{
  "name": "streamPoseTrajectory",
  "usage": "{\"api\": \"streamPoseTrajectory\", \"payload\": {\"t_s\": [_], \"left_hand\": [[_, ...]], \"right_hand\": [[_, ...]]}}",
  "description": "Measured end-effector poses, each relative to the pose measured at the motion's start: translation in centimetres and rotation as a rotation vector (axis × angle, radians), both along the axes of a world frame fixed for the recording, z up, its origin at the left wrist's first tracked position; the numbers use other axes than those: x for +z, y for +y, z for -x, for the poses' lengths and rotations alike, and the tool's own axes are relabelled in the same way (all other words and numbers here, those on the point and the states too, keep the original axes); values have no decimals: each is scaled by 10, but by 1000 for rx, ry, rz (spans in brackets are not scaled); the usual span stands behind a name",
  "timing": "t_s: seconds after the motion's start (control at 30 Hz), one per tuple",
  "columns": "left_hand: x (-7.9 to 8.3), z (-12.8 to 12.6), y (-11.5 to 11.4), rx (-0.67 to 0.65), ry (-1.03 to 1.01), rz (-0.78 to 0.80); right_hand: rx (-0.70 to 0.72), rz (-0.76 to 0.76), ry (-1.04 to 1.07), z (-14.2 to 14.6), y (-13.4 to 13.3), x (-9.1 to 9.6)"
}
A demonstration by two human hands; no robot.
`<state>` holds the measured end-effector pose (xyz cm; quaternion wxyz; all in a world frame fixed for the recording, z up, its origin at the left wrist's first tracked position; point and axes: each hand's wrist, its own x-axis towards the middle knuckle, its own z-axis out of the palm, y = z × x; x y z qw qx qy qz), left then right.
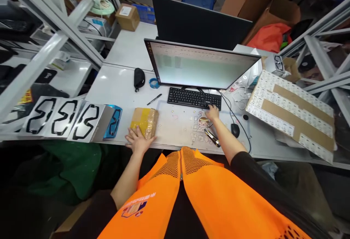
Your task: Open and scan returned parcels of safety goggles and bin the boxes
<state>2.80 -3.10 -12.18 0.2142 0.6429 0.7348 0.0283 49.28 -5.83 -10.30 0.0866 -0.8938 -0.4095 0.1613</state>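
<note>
My left hand (138,140) lies flat with fingers spread at the near edge of a small cardboard parcel (145,121) wrapped in yellow tape, touching its near side on the white desk (117,85). My right hand (212,112) reaches forward to the right end of the black keyboard (193,97), fingers curled down on the keys. A lit monitor (201,65) stands behind the keyboard. A box cutter (212,137) lies on the desk mat just under my right forearm. I wear an orange mesh vest.
A black mouse (235,130) sits right of my right arm. A pen (154,99), blue tape roll (154,83) and black case (139,78) lie left of the keyboard. Goggle boxes (68,118) line the left; a label-covered cardboard sheet (294,113) leans right. Metal shelving frames both sides.
</note>
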Motion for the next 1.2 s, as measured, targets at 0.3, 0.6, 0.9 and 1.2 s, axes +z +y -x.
{"api": "streamPoseTrajectory", "payload": {"t_s": [0.3,0.6,0.9,1.2], "left_hand": [[23,-4,35,166,-103,108],[10,12,-44,262,-972,250],[-3,-74,-53,31,-1598,946],[-10,-114,-70,44,-1668,1081]], "right_hand": [[72,116,46,1,30,1],[-77,-250,28,-13,-142,-37],[-32,64,30,15,-175,-47],[-107,49,133,17,-143,-35]]}}
